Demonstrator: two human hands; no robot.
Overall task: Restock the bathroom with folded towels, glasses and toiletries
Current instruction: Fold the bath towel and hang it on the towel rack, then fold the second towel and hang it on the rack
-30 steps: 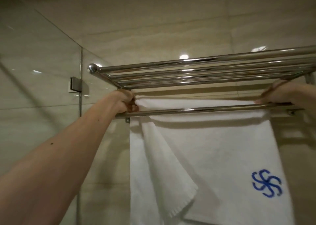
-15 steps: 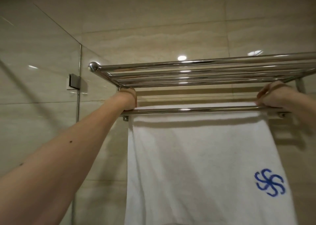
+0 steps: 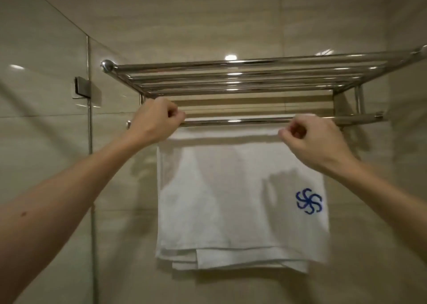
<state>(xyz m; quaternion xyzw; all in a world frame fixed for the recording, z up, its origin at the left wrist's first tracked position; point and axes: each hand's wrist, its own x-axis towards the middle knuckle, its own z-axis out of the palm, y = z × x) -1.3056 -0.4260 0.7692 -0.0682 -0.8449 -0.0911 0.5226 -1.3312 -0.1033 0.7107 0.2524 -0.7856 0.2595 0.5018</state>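
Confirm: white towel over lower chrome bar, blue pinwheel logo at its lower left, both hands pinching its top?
No: the head view shows the blue pinwheel logo at lower right of the white towel. It hangs over the lower chrome bar, left hand and right hand pinching its top.
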